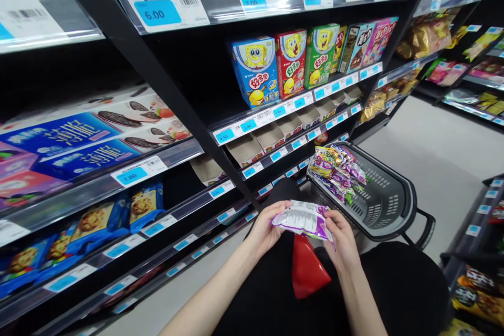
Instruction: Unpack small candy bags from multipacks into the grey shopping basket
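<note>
A small purple and white snack packet is stretched between my two hands above my lap, its printed back facing up. My left hand grips its left end and my right hand its right end, fingers closed on both sides. Just below the packet, something red and smooth lies against my black clothing; its kind I cannot make out. Beyond my hands stands a grey shopping basket with a black handle. Several colourful snack packets lie heaped at its left end.
Shelves with price tags run along the left, holding blue biscuit boxes and cartoon snack boxes. Open cardboard trays sit lower down. Grey floor shows beyond the basket. Another shelf stands close on the right.
</note>
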The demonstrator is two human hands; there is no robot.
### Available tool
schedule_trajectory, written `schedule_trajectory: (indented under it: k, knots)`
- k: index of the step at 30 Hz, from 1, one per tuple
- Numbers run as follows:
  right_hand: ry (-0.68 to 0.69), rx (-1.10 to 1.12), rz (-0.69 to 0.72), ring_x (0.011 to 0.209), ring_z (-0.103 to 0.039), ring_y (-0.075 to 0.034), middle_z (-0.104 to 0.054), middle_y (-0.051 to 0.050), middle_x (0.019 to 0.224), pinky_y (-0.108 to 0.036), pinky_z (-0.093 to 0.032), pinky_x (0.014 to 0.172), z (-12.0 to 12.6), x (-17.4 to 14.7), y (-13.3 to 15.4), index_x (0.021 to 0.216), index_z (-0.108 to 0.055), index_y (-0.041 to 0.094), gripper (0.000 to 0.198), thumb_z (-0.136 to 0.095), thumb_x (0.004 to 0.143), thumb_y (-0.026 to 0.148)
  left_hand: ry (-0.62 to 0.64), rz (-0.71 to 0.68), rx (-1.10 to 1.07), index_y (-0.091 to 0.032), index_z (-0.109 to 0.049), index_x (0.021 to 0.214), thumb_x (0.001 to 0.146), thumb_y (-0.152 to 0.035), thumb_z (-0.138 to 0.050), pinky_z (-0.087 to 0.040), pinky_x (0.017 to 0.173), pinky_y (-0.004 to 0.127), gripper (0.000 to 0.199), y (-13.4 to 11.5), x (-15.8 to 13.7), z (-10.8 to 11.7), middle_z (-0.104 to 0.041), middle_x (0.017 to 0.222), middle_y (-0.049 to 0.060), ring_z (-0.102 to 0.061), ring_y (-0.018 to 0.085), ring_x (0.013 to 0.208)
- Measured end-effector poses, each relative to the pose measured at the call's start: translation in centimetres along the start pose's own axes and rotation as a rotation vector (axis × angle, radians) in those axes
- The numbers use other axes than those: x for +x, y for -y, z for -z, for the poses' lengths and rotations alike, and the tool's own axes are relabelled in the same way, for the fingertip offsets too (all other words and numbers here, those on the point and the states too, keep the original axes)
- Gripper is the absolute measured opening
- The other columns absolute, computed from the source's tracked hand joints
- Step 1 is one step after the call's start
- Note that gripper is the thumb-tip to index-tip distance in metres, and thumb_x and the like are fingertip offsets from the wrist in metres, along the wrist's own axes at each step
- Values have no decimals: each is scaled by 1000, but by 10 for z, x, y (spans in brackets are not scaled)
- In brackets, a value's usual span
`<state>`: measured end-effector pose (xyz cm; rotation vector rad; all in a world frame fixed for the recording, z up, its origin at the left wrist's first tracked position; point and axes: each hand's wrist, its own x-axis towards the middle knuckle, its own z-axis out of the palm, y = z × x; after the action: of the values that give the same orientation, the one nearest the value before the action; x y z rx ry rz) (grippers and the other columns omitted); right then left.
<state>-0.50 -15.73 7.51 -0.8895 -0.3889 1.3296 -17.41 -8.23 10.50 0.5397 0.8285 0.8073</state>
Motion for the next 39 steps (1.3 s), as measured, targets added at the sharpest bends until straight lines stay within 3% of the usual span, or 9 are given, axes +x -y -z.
schedule_trajectory:
  k: [6,10,14,20,25,28,30,35,39]
  knots:
    - [130,-8,-110,93,-67,-31,-73,-14,98,-41,-55,69,8,5,11,96,-71,17,40,-73,66,43,63,-37,127,-8,-72,86,59,-25,-72,-44,52,20,32,-9,2,10,-69,72,9,-57,13,62]
    - [13,-186,-102,63,-70,-21,-74,-9,73,-23,-47,44,14,6,9,83,-70,17,31,-79,63,38,26,-68,314,-9,-71,76,58,-24,-76,-35,39,19,24,-6,4,11,-70,65,8,-53,11,48]
    - [-84,-313,-105,27,-44,-6,-56,2,38,-14,-23,28,20,9,1,62,-63,15,34,-76,67,46,-73,-121,475,-14,-60,55,64,-35,-74,-25,33,18,27,1,8,12,-61,42,0,-44,8,32]
    - [-108,-408,-103,23,-22,-1,-35,10,27,-15,-12,27,27,14,0,49,-50,17,46,-75,64,53,-128,-166,568,-17,-48,43,67,-44,-71,-16,34,18,43,4,9,11,-41,28,-7,-30,4,27]
    - [-81,-437,-34,29,-39,-7,-48,5,34,-18,-29,31,27,15,2,55,-60,16,38,-72,69,50,-81,-145,560,-15,-57,46,64,-51,-72,-32,36,19,43,4,11,12,-59,40,2,-48,10,34]
    - [-32,-419,45,57,-63,-17,-72,-5,71,-28,-51,52,29,13,5,81,-71,17,36,-72,68,51,-35,-144,516,-11,-69,65,63,-62,-67,-46,46,25,52,3,12,15,-71,64,10,-63,18,53]
    - [3,-394,87,74,-67,-23,-73,-9,91,-34,-54,64,30,12,7,87,-73,18,46,-66,68,59,-32,-161,485,-10,-71,74,65,-62,-65,-48,51,26,53,3,13,17,-72,68,10,-65,20,58]
    - [-11,-399,123,70,-68,-21,-73,-5,82,-31,-54,61,27,12,0,86,-67,19,32,-77,66,42,-69,-204,459,-12,-67,88,55,-31,-83,-44,51,22,42,4,13,18,-67,53,-1,-61,15,49]
    - [-99,-366,167,64,-69,-18,-72,-2,82,-29,-55,58,22,14,-10,118,-48,24,56,-76,70,34,-98,-226,418,-15,-60,108,57,-28,-81,-45,53,23,57,5,12,13,-65,50,-5,-61,15,47]
